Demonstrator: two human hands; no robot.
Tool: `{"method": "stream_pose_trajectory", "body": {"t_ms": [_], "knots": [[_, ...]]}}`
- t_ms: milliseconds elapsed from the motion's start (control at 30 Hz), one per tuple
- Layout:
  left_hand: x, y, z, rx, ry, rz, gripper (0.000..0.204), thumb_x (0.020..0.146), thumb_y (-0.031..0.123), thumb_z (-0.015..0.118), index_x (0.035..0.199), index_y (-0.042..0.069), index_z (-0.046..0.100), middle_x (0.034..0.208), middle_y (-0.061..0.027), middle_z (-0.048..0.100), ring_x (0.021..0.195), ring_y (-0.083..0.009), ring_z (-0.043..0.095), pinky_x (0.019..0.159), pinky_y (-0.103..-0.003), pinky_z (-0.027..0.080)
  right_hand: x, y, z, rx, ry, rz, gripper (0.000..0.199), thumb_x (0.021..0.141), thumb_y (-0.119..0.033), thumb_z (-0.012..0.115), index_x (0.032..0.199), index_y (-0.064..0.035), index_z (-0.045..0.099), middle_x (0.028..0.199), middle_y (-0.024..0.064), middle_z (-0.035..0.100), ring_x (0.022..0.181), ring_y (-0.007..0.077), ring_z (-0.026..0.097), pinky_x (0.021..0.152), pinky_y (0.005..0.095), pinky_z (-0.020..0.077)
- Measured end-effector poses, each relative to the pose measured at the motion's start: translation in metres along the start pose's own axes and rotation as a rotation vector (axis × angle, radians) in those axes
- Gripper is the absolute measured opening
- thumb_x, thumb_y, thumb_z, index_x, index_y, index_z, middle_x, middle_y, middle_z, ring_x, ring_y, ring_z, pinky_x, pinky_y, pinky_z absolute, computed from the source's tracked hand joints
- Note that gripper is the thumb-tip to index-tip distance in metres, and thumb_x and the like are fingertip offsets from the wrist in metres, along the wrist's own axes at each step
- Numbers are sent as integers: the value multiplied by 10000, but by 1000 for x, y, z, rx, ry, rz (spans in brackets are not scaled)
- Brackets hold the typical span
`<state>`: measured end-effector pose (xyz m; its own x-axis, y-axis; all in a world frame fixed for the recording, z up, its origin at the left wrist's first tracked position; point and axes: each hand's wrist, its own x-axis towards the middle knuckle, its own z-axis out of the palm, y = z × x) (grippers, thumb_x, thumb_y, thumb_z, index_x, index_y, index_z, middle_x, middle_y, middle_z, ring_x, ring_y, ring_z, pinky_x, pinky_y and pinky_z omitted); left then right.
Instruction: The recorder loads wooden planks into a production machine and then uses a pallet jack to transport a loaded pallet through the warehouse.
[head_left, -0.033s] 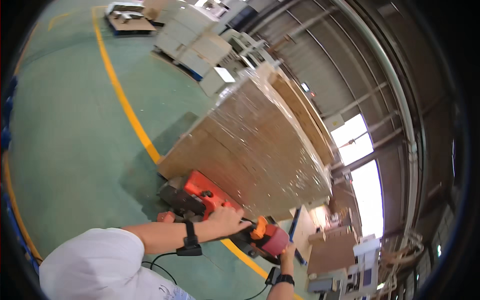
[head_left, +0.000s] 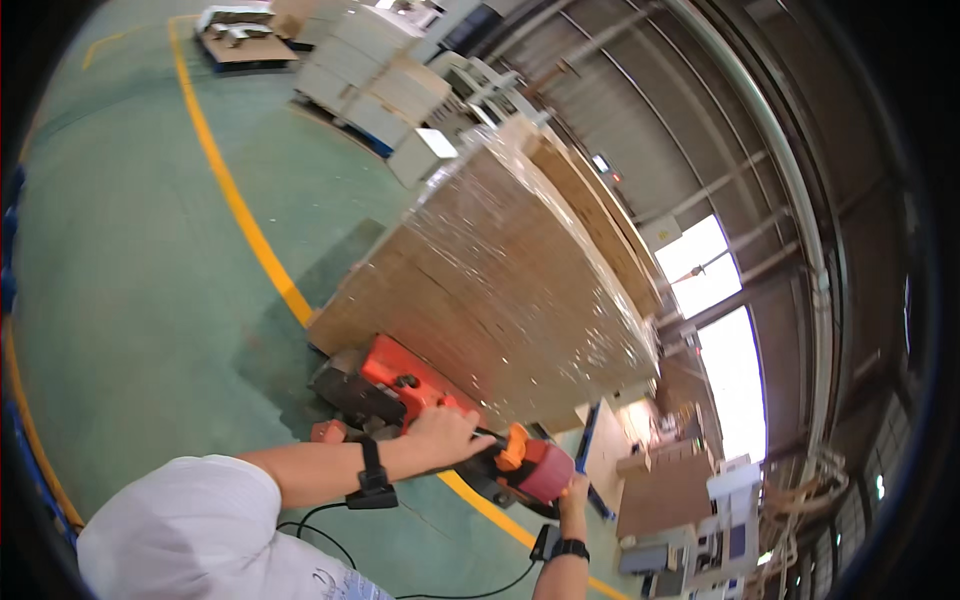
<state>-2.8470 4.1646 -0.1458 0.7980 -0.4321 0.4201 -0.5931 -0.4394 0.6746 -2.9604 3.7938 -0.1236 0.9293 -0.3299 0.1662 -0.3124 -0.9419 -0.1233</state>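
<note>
A red pallet truck (head_left: 420, 385) with a dark base stands in front of me, tilted in the picture. Its control handle (head_left: 548, 472), red with orange parts, points toward me. My left hand (head_left: 445, 437) is closed around the left side of this handle, with the thumb stretched along it. At the handle's right end, my right hand (head_left: 573, 492) is closed on the grip, its fingers partly hidden. Against the truck's far side rises a tall load of brown boards (head_left: 490, 280) wrapped in clear film. The forks are out of sight beneath it.
A yellow floor line (head_left: 240, 210) runs across the green floor (head_left: 130, 280) and past the load. Farther off are stacked pale boxes (head_left: 350, 65) and a low pallet (head_left: 248, 50) with cardboard. To the right lies a brown board stack (head_left: 665, 495) beside machinery (head_left: 725, 530).
The load, truck and surroundings have shifted slightly left in the picture. Both hands keep their hold on the handle.
</note>
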Motion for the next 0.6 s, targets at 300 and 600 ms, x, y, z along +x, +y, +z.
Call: {"method": "stream_pose_trajectory", "body": {"t_ms": [300,600], "knots": [[14,86,77,88,-5,-47,472,773,505,587,872,44,570,737,-147,615,672,-304,623,573,-405,496,31,79,-25,177,79,-114,470,901,-381,423,710,1,621,678,235,577,646,419,553,595,475,427],[65,82,144,211,121,-147,449,749,485,621,789,45,544,706,-150,602,642,-326,611,568,-422,482,129,107,1,220,-33,-152,517,894,-477,375,765,-80,680,757,183,626,759,388,588,683,429,466]]}}
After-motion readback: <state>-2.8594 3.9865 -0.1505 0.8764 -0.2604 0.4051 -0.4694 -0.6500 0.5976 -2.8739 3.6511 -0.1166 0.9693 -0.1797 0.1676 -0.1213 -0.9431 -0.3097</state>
